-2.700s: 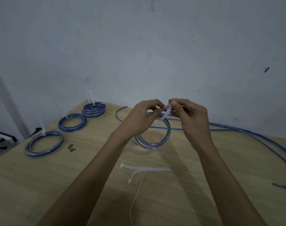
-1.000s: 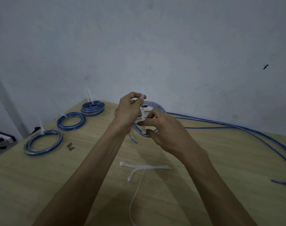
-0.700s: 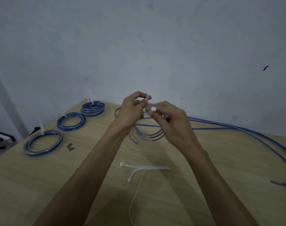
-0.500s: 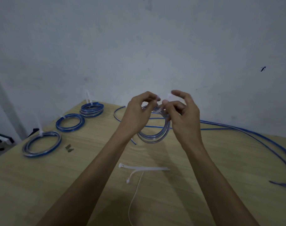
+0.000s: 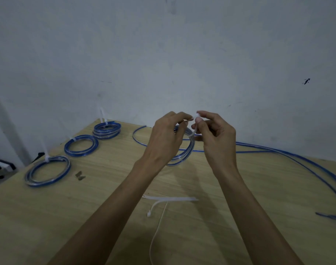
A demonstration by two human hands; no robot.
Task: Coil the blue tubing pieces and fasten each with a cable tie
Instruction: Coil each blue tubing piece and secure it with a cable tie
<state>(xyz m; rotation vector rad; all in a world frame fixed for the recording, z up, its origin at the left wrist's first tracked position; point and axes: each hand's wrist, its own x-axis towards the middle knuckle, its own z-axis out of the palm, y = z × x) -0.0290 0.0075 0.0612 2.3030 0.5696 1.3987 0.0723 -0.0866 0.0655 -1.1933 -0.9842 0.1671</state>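
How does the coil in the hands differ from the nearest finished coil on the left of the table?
The held coil hangs upright off the table; the finished coil lies flat. The right hand pinches the held coil's cable tie; the finished coil's tie sticks up untouched. Both are blue tubing.

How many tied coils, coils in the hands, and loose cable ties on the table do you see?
Tied coils on the table: 3
Coil held in the hands: 1
Loose cable ties on the table: 3
Total: 7
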